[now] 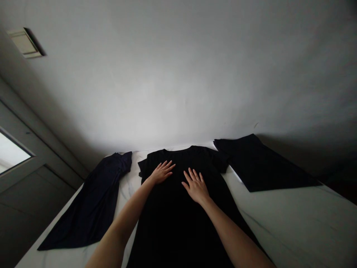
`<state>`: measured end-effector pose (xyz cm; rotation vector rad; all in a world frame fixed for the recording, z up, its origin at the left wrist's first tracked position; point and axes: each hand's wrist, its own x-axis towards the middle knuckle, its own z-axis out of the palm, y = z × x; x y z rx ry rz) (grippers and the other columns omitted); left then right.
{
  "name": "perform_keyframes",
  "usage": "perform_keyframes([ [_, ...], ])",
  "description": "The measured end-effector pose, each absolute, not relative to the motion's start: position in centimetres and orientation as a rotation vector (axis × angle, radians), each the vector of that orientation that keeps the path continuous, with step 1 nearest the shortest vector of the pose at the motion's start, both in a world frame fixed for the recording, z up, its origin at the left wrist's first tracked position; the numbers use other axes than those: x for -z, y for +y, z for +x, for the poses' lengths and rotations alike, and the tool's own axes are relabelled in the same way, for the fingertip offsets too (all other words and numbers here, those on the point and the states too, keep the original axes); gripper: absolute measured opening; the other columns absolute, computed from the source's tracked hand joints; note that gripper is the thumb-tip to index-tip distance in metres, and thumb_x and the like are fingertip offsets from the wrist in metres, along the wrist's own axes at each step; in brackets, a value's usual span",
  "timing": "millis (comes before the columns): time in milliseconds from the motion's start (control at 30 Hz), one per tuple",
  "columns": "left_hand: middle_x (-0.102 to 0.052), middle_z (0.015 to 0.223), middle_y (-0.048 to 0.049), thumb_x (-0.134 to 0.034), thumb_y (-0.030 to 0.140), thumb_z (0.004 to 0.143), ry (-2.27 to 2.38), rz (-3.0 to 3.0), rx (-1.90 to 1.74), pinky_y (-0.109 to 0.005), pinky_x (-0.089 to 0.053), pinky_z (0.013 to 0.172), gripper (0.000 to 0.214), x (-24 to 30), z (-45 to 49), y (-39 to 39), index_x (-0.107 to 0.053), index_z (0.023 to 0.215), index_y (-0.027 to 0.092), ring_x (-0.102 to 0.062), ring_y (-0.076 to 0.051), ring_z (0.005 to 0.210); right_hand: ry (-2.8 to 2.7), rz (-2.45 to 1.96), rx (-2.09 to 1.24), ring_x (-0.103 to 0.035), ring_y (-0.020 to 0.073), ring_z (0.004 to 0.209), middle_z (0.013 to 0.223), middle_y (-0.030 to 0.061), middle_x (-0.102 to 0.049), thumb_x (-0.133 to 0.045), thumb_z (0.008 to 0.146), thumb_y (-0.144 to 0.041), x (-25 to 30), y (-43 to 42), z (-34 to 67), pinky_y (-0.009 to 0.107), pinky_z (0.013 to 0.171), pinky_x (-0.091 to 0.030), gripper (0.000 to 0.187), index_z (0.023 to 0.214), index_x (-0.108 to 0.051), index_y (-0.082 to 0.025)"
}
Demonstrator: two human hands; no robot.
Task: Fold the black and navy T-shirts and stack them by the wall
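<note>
Black t-shirt [181,208] lay spread flat, front up, on a white marbled table [292,219], collar toward the wall [178,74]. Both hands rested on its chest area, palms down. Left hand [161,173] sat on the shirt's left chest near the sleeve, fingers [167,166] spread flat and extended, pointing toward the collar, gripping nothing. Right hand [196,186] sat just right of the shirt's middle, fingers [192,175] also splayed and straight, nothing pinched or held. Fabric lay under both palms and under all fingertips; the collar lay beyond the fingertips, apart from them. The two hands were near each other, not touching.

Left of the t-shirt, a dark navy garment [92,208] lay stretched out on the table, apart from it. Right of the t-shirt, a folded black garment [256,163] lay close to its right sleeve. A window frame [16,156] showed far left of the t-shirt.
</note>
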<state>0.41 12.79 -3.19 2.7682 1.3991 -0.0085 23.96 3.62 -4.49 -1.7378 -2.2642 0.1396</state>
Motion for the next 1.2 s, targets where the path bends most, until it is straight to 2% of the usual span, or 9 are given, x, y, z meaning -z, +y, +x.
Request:
perform_keyframes([
  [133,-0.016,0.163,-0.0043,-0.024,0.042,0.103,1.487,2.747,0.090,-0.046,-0.018,0.119,0.054,2.7,-3.5,16.2,-0.019,0.155,0.028,-0.015,-0.025,0.149,-2.251,-1.725,-0.125,-0.025,0.0294,0.146,0.158,0.0124,-0.027,-0.034,0.100,-0.050,4.6,3.6,23.9,0.051,0.118,-0.017,0.058,0.150,-0.038,-0.021],
  [267,-0.020,0.162,-0.0021,-0.026,0.041,0.103,1.625,2.731,0.154,-0.045,-0.020,0.118,0.052,2.1,-6.2,19.7,-0.022,0.154,0.031,-0.018,-0.024,0.149,-2.244,-1.733,-0.134,-0.025,0.0297,0.146,0.158,0.0120,-0.027,-0.036,0.100,-0.051,4.6,3.6,23.9,0.051,0.118,-0.018,0.058,0.150,-0.038,-0.021],
  [500,-0.025,0.160,-0.0016,-0.027,0.042,0.102,1.750,2.700,0.137,-0.050,-0.025,0.115,0.051,2.4,-6.1,22.4,-0.023,0.153,0.035,-0.025,-0.026,0.147,-2.263,-1.755,-0.176,-0.023,0.0282,0.147,0.159,0.0101,-0.024,-0.037,0.099,-0.052,4.2,3.6,24.0,0.051,0.118,-0.018,0.059,0.150,-0.036,-0.023],
  [633,-0.034,0.157,-0.0012,-0.033,0.038,0.101,1.841,2.699,0.116,-0.053,-0.026,0.114,0.050,1.7,-5.8,22.4,-0.030,0.151,0.036,-0.031,-0.027,0.144,-2.264,-1.758,-0.182,-0.022,0.0282,0.147,0.159,0.0100,-0.024,-0.037,0.099,-0.051,4.0,3.6,24.0,0.051,0.119,-0.018,0.058,0.151,-0.035,-0.023],
  [800,-0.040,0.153,-0.0130,-0.036,0.031,0.098,2.056,2.713,-0.025,-0.056,-0.013,0.118,0.049,1.0,-1.4,18.8,-0.047,0.144,0.019,-0.028,-0.033,0.145,-2.241,-1.726,-0.159,-0.023,0.0292,0.147,0.158,0.0115,-0.026,-0.039,0.099,-0.048,4.3,3.6,23.9,0.051,0.118,-0.017,0.057,0.150,-0.038,-0.023],
  [867,-0.042,0.152,-0.0145,-0.032,0.033,0.099,2.092,2.718,-0.184,-0.057,-0.016,0.117,0.050,1.7,1.6,15.7,-0.047,0.144,0.016,-0.030,-0.034,0.144,-2.227,-1.710,-0.155,-0.023,0.0294,0.147,0.158,0.0117,-0.027,-0.040,0.099,-0.048,4.4,3.7,23.9,0.051,0.118,-0.017,0.056,0.149,-0.039,-0.023],
  [933,-0.046,0.149,-0.0126,-0.031,0.037,0.100,1.996,2.720,-0.306,-0.055,-0.025,0.115,0.052,2.9,4.2,12.0,-0.043,0.146,0.017,-0.036,-0.032,0.141,-2.216,-1.705,-0.156,-0.024,0.0295,0.147,0.158,0.0117,-0.027,-0.040,0.099,-0.048,4.6,3.8,23.9,0.051,0.118,-0.016,0.056,0.149,-0.039,-0.023],
  [1033,-0.040,0.153,-0.0092,-0.032,0.042,0.100,1.858,2.706,-0.311,-0.049,-0.028,0.116,0.055,4.4,5.7,7.4,-0.038,0.149,0.019,-0.033,-0.028,0.143,-2.214,-1.711,-0.155,-0.024,0.0291,0.146,0.158,0.0113,-0.027,-0.039,0.099,-0.049,4.6,3.8,24.0,0.051,0.118,-0.016,0.056,0.150,-0.038,-0.024],
  [1200,-0.033,0.157,-0.0042,-0.033,0.042,0.100,1.939,2.635,-0.203,-0.050,-0.030,0.115,0.052,4.3,1.0,4.6,-0.036,0.150,0.028,-0.029,-0.027,0.145,-2.242,-1.726,-0.177,-0.025,0.0287,0.146,0.159,0.0121,-0.027,-0.034,0.100,-0.051,4.0,3.6,24.1,0.049,0.119,-0.016,0.059,0.151,-0.036,-0.021],
])
